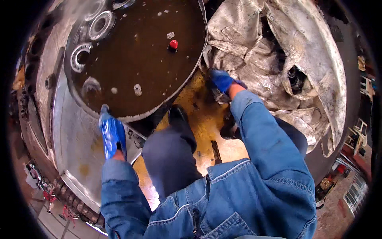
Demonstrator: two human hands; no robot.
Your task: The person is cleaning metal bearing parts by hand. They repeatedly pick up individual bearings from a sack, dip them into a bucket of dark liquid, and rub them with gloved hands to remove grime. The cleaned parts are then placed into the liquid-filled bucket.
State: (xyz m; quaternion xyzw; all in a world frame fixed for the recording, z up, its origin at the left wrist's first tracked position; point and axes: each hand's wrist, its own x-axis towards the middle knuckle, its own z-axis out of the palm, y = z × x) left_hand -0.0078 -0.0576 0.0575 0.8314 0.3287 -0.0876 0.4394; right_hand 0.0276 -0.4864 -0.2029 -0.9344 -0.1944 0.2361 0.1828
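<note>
A large round metal tub [131,118] holds murky brown liquid, with several metal rings [102,25] along its left side and a small red object [173,44] at the surface. My left hand [113,133], in a blue glove, grips the tub's near rim, a fingertip showing over the edge. Beside the tub's right edge, my right hand [223,81], also blue-gloved, is closed against the dirty white woven bag [258,59]. Its fingers are partly hidden, and what they hold is unclear. A dark, wet-looking patch lies below it.
The tub rests partly over a grey metal tray [75,147]. Between my legs shows a worn yellow surface [201,115], with a dark flat strip [216,152] on it. Red cords [68,214] lie at lower left. Pale frames [357,137] stand at far right.
</note>
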